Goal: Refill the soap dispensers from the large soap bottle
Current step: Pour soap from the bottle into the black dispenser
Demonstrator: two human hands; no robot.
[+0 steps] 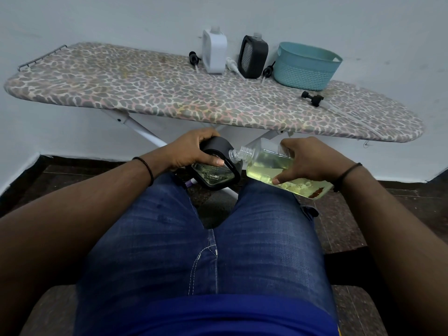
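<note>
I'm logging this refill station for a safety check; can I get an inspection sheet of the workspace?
Surface: ironing board, leopard-print cover.
Job's things: large soap bottle tilted, neck at black dispenser; white dispenser and second black dispenser uncapped on board.
Clutter: four loose pumps, one at; teal basket.
Grippers: left hand holds dispenser; right hand holds bottle.
Cables: nothing seen.
Surroundings: white wall, dark floor.

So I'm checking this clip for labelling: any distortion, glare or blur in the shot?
Head view: wide-angle bending bows the ironing board; light is dim and even, without harsh glare; the large soap bottle and black dispenser are sharp; forearms at the frame edges are dark and stretched.
</note>
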